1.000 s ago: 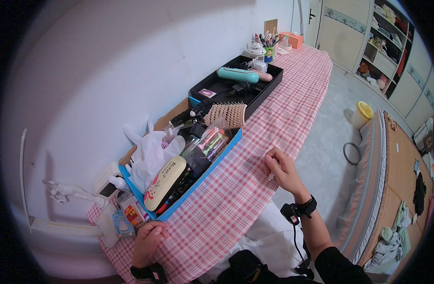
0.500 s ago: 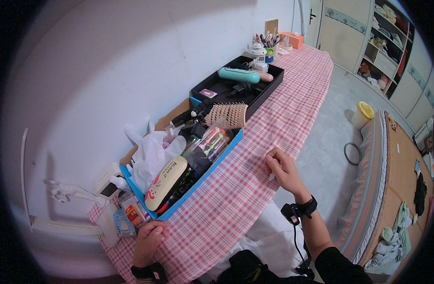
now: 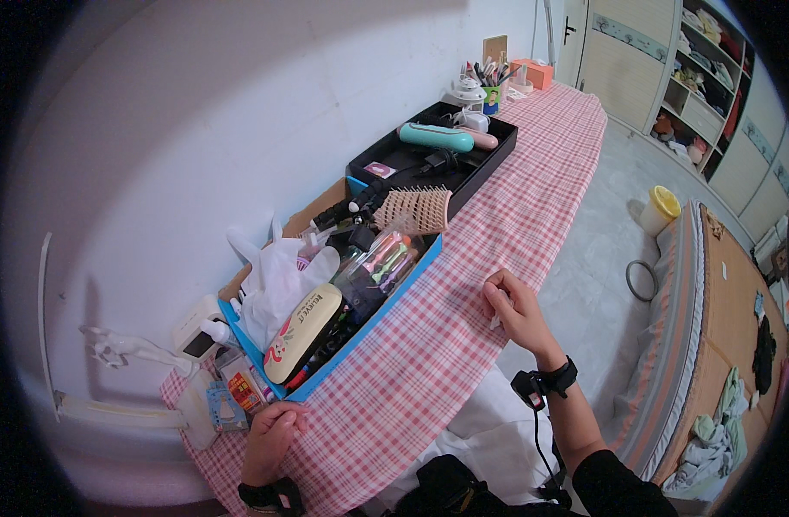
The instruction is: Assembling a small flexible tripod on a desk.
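Note:
My left hand rests on the checked tablecloth with its fingers curled in, and nothing shows in it. Just beyond it is the near corner of a blue box. Over the table's right edge, my right hand is closed, thumb against fingers. A small white scrap, perhaps tissue, peeks out below those fingers; most of it is hidden. The blue box holds a cream glasses case, a white plastic bag, a pink hairbrush and a clear pack of colourful sticks.
Behind the blue box stands a black tray with a turquoise device and a black adapter. A pen cup and an orange tissue box are farther back. On the floor are a yellow-lidded bin and a grey ring.

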The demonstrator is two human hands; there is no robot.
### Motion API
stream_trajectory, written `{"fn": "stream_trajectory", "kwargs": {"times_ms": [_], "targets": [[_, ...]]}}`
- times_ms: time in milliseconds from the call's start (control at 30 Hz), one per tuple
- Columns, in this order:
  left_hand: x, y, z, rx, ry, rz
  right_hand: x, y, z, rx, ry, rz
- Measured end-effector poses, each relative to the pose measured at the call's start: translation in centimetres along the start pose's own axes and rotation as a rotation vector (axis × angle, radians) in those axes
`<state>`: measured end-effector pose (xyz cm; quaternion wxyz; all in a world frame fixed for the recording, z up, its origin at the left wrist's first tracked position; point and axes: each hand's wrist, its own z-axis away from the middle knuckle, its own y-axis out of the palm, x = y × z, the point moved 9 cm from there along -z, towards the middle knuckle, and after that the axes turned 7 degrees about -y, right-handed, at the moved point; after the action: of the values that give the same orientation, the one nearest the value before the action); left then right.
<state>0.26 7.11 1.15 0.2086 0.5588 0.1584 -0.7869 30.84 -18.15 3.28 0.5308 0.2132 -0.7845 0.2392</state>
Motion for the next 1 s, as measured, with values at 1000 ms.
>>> {"fn": "stream_trajectory", "kwargs": {"times_ms": [1000], "targets": [[0.28, -0.45, -0.21, -0.038, -0.005, -0.059, 0.13, -0.06, -0.08, 0.001, -0.009, 0.006]]}}
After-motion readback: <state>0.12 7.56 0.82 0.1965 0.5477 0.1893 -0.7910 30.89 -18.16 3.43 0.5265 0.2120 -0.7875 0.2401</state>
